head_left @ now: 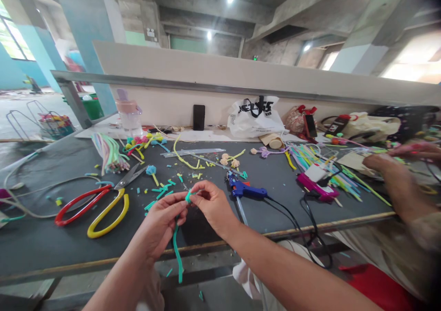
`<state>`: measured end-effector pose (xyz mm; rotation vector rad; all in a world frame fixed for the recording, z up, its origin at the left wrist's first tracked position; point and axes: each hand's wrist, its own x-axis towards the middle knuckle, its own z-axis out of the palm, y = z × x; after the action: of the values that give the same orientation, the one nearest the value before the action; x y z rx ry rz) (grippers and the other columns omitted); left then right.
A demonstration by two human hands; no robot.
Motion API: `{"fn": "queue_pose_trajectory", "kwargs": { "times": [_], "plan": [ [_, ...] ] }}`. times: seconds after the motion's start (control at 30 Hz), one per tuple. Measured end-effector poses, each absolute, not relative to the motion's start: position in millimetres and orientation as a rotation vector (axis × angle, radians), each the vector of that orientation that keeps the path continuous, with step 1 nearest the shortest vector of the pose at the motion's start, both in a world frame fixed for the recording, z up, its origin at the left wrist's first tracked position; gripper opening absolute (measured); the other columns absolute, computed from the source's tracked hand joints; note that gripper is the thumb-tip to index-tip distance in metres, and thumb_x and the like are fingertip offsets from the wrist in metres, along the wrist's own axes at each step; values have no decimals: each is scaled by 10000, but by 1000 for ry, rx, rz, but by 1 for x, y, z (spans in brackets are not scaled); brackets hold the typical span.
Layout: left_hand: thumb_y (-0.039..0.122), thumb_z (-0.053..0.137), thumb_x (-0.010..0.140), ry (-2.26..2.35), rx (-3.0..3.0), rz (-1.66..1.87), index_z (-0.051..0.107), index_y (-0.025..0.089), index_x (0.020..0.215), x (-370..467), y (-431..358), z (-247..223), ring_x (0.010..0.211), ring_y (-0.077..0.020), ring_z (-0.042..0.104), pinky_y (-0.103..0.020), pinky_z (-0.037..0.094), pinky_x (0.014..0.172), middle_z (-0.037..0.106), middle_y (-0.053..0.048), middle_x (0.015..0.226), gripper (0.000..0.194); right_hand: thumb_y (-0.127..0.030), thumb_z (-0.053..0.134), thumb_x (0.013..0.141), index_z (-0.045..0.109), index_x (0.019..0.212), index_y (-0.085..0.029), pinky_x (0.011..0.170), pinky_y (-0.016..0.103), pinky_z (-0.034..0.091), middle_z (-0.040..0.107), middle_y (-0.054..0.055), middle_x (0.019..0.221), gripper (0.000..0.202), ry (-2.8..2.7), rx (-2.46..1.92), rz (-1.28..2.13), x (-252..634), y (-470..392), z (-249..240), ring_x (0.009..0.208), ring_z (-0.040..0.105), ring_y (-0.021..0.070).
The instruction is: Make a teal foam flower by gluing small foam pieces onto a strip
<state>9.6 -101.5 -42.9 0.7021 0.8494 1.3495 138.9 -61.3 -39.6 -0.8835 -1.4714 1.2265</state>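
Between my two hands is a teal pipe cleaner [178, 251], its upper end bunched into a small shape and its long tail hanging below the table edge. My left hand [168, 214] pinches the bunched end from the left. From the right, the fingertips of my right hand [212, 203] are closed on the same end. Short cut teal pieces [161, 192] lie just beyond my left hand. A blue glue gun [248, 189] rests right of my right hand. Large scissors [103, 196] with one red and one yellow handle lie open on the left.
A co-worker's hand [386, 164] is busy at the right. Bundled pastel pipe cleaners [106, 152] lie at the left. A phone [199, 117], a bottle [129, 115] and a white bag [255, 118] stand along the back. Black cords [292, 219] trail over the front edge.
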Motion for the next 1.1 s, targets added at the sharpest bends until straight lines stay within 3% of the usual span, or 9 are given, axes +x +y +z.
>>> {"fn": "queue_pose_trajectory", "kwargs": {
  "times": [0.63, 0.83, 1.03, 1.1],
  "plan": [
    [191, 745, 624, 886, 733, 1364, 715, 91, 818, 10, -102, -43, 514, -58, 426, -171, 353, 449, 567, -18, 596, 220, -206, 629, 651, 532, 687, -211, 563, 226, 426, 502, -64, 585, 103, -1494, -894, 1187, 138, -64, -39, 544, 491, 98],
    [217, 765, 604, 922, 757, 1381, 686, 90, 710, 15, -100, -43, 448, -13, 354, -144, 247, 385, 563, 0, 618, 183, -214, 629, 669, 545, 717, -199, 560, 229, 404, 509, -59, 582, 98, -1531, -920, 1202, 141, -63, -41, 558, 499, 105],
    [226, 763, 604, 944, 740, 1386, 678, 93, 736, 18, -100, -45, 409, -12, 305, -151, 205, 376, 458, 56, 494, 206, -167, 638, 649, 539, 918, -221, 675, 248, 447, 547, -30, 818, 292, -1541, -792, 1302, 147, -60, -40, 687, 543, 102],
    [234, 757, 613, 941, 744, 1372, 673, 93, 735, 18, -100, -45, 412, -14, 307, -153, 201, 379, 448, 57, 488, 204, -165, 642, 639, 544, 920, -212, 702, 260, 453, 552, -23, 813, 302, -1561, -795, 1312, 149, -59, -40, 718, 550, 111]
  ]
}}
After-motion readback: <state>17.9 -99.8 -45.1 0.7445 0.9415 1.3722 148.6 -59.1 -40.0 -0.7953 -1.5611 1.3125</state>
